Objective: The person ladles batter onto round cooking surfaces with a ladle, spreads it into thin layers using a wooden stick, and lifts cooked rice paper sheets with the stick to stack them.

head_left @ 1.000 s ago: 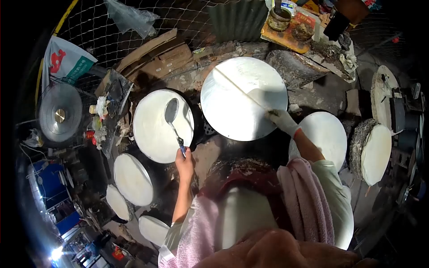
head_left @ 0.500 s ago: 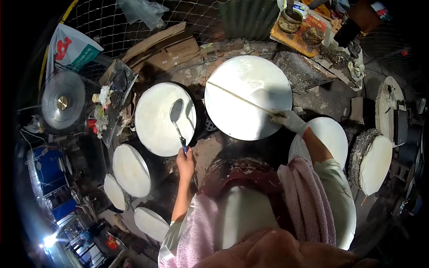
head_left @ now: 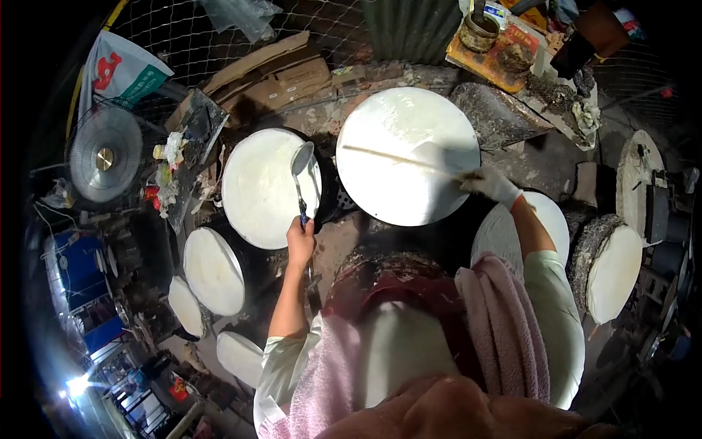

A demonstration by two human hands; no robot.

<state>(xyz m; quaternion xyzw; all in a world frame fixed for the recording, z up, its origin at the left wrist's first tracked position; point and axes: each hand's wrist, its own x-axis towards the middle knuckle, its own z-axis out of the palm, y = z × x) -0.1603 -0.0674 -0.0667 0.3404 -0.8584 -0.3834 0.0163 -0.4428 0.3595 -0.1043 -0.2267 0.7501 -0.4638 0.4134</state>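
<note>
My left hand (head_left: 300,240) is closed around the blue-handled end of a metal ladle (head_left: 302,156). The ladle's bowl is over the right rim of a round pan (head_left: 259,192) with a smooth white surface. Whether the bowl holds anything I cannot make out. My right hand (head_left: 497,185), in a pale glove, grips a long thin wooden stick (head_left: 398,157). This stick lies across or just above the largest white round pan (head_left: 402,197), slightly blurred; contact is hard to tell. A wet-looking, glossy patch shows near the far edge of that surface.
More white rounds stand about: one (head_left: 213,271) at left, another (head_left: 548,219) under my right arm, a dark-rimmed one (head_left: 614,274) farther right. A fan (head_left: 104,159) is at far left. Cardboard (head_left: 281,84) lies behind; a pot (head_left: 479,33) sits on a board at the back.
My left hand has raised the ladle, its bowl going up and right toward the pan's rim. The stick has tilted flatter as my right hand shifted slightly right and up.
</note>
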